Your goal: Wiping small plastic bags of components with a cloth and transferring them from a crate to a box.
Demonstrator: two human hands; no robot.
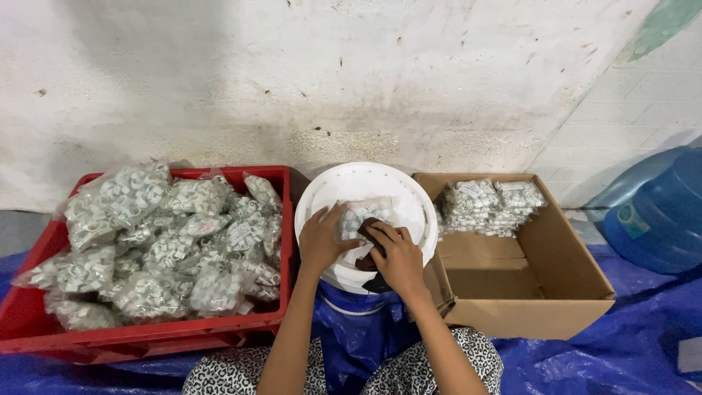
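Patterned trousers (439, 366) at the bottom, blue tarp (629, 351) underneath. Both hands on one small clear bag (363, 213) atop the white bucket lid (365, 183): left hand (322, 240) clamped on its left edge, right hand (398, 256) pressing down with a dark thing (368, 227), fingers curled. Red crate (146, 336) of bags left, cardboard box (526, 292) right.

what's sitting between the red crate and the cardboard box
In the head view, a white bucket lid sits between the red crate and cardboard box; both hands work a small bag on it.
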